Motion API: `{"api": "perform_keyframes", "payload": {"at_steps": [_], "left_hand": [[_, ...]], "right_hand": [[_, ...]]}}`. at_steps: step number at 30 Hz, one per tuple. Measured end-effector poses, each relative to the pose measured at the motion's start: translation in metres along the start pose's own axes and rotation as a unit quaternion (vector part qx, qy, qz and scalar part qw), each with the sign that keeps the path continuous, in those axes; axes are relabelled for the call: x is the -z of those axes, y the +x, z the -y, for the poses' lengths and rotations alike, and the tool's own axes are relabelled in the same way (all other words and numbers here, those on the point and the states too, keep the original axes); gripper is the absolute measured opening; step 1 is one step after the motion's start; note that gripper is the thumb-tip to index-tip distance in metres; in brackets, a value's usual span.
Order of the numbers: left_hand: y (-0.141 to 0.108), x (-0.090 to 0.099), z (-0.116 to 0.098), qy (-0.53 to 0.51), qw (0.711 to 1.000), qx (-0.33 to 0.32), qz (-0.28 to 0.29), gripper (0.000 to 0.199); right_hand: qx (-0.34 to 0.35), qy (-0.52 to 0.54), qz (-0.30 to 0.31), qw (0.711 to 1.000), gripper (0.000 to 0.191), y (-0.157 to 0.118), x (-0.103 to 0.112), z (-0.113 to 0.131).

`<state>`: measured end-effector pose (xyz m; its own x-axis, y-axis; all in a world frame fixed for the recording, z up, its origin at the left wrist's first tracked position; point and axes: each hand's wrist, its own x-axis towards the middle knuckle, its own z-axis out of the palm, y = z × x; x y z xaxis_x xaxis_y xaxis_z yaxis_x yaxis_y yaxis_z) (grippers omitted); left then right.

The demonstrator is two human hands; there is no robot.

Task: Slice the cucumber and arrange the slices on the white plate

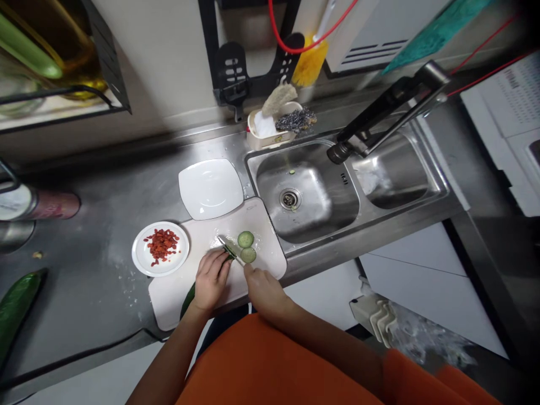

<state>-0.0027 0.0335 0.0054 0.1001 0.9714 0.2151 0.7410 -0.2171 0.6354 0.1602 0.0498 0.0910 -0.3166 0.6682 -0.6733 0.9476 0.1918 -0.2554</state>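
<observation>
Nearest: orange shirt (pixel 253 365), both forearms reaching forward. Right hand (pixel 266 289) closed around the handle of a knife (pixel 221 241), blade at the cut end of a cucumber (pixel 188 300). Left hand (pixel 212 278) grasping that cucumber from above, fingers curled (the hand hides most of it). Cucumber lies on the white cutting board (pixel 265 225), its rear part showing near the left wrist. Two slices (pixel 246 239) lie flat on the board, just beside the blade.

Left of these: round plate (pixel 137 261) bearing small red pieces (pixel 162 246); farther left, a second cucumber (pixel 19 304) on the metal counter (pixel 99 225). Beyond the board's far edge: square white plate (pixel 211 188), bare. To the right, sink (pixel 312 169) with green scraps near its drain. Behind: sponge holder (pixel 270 140), black tap (pixel 373 112), yellow brush (pixel 310 62) hanging by the wall.
</observation>
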Motion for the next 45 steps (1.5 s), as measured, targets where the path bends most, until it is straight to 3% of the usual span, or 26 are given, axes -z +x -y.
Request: {"api": "perform_keyframes", "payload": {"at_steps": [8,15,22,27,33,45], "left_hand": [[0.000,0.001,0.000,-0.009,1.000,0.004,0.007,0.021],[-0.001,0.000,0.001,0.006,1.000,0.000,0.002,0.021],[-0.002,-0.001,0.001,0.006,1.000,0.009,0.004,0.021],[-0.003,-0.001,0.001,0.011,1.000,0.002,0.000,0.020],[-0.004,-0.001,0.002,0.018,1.000,-0.008,-0.011,0.020],[-0.003,-0.001,0.001,0.017,1.000,-0.009,-0.010,0.021]], "right_hand": [[-0.001,0.001,-0.047,0.999,0.041,0.005,-0.011,0.003],[-0.025,0.060,0.024,0.998,0.039,0.009,-0.004,-0.012],[-0.028,0.016,-0.006,0.999,0.036,-0.020,0.003,-0.011],[-0.040,0.006,0.024,0.999,0.031,-0.036,0.007,-0.005],[-0.043,0.019,0.046,0.998,0.032,-0.040,0.009,-0.004],[-0.037,0.005,0.033,0.999,0.030,-0.039,0.008,-0.001]]}}
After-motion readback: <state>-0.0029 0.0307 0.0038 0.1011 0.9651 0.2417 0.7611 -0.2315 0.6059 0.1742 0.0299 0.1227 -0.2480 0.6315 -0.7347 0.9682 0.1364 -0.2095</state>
